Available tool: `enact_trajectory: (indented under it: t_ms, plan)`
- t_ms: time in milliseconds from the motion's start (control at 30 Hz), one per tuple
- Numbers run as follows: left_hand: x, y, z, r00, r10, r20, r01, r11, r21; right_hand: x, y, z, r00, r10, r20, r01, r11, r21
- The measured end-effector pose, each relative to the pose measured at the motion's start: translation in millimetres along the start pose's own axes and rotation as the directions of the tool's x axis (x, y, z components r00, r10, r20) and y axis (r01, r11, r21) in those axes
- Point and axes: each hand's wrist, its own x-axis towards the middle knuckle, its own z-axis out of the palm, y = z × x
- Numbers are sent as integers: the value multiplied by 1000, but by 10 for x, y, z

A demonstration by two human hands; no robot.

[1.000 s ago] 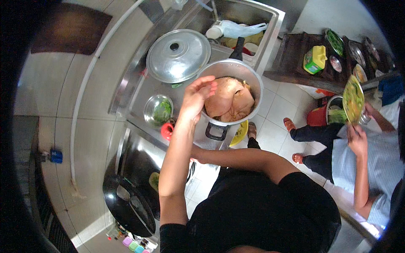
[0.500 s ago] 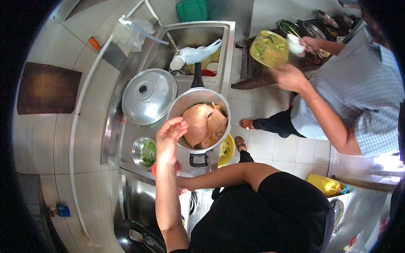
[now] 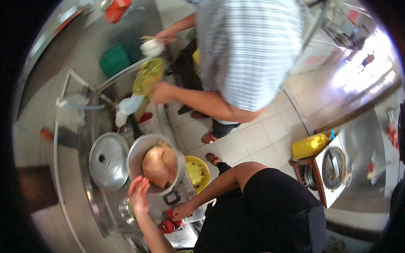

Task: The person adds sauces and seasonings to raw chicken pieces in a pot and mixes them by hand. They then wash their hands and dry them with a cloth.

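Observation:
My left hand point(image 3: 139, 196) is raised at the near-left rim of a large metal pot point(image 3: 180, 162), fingers stretched and apart, with nothing in them. Inside the pot lies a whole pale plucked bird point(image 3: 158, 164). Lower down, my right hand point(image 3: 183, 211) is closed at a small red item point(image 3: 168, 226) on the counter; blur hides what its fingers hold. The pot's black side handle point(image 3: 172, 197) points toward me. Left of the pot rests a domed metal lid point(image 3: 109, 160). A small metal bowl point(image 3: 126, 211) is partly hidden behind my left hand.
A co-worker point(image 3: 249, 59) in a checked shirt stands ahead, holding a yellow-green dish of food point(image 3: 149, 76) and a white bowl point(image 3: 152, 48) by the sink. A yellow basin point(image 3: 196, 173) sits right of the pot. A yellow jug point(image 3: 310, 145) stands farther right.
My view has turned right, so the counter and pot appear farther left. The co-worker has moved to the sink with the dish and bowl. My right hand now shows at the red item.

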Motion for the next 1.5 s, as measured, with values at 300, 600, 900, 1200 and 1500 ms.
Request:
enact_trajectory:
  t_ms: [300, 600, 900, 1200, 1500]
  plan:
    - [441, -130, -101, 987, -84, 135, 47, 966, 255, -1458, -308, -499, 993, -8, -120, -3, 996, -94]
    - [485, -286, 158, 901, 102, 422, -434, 213, 875, -2844, -685, -970, 846, 80, -526, -155, 983, -99]
    - [-6, -360, 543, 942, 26, 334, -335, 130, 933, -2923, -1103, -1496, 741, -159, -652, -176, 892, -417]
    - [-329, -594, 719, 921, 296, 252, -314, 184, 931, -2575, -1221, -1942, 845, -166, -508, -88, 894, -440]
    - [-112, -683, 330, 994, 87, -69, -54, 920, 388, -2181, -1819, -2319, 866, -238, -439, -238, 577, -782]
